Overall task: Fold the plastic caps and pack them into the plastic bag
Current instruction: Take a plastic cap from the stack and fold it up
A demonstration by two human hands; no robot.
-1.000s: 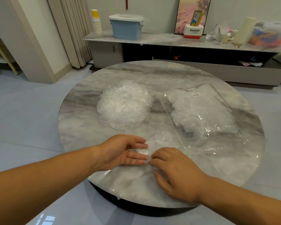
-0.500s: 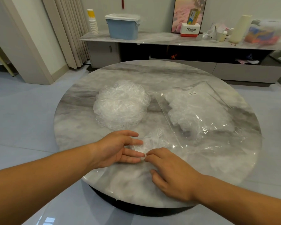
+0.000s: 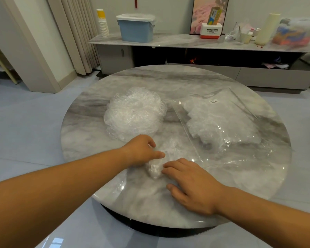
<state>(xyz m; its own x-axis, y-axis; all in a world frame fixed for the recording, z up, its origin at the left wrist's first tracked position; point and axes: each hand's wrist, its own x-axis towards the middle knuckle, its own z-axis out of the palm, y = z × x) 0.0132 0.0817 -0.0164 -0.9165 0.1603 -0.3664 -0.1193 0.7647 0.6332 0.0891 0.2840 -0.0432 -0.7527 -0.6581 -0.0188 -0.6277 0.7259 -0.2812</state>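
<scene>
Probably a home living room, curtains [image 3: 75,33], low media console [image 3: 186,42], marble table [image 3: 168,83]

"Panasonic" on white-and-red box [image 3: 211,30], bag label [image 3: 213,101] print unreadable

- Round grey marble worktop [image 3: 168,81], near centre.
- Long sideboard [image 3: 177,42] along the far wall.
- On it: paper cups [image 3: 102,24] at left, blue lidded box [image 3: 136,31] beside them, white-and-red carton [image 3: 211,31] further right.
- Curtain [image 3: 75,33], far left.

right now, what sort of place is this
Most likely a home living room: a low cabinet along the wall with a framed picture standing on it, floor-length curtains, and a round marble table.
</scene>
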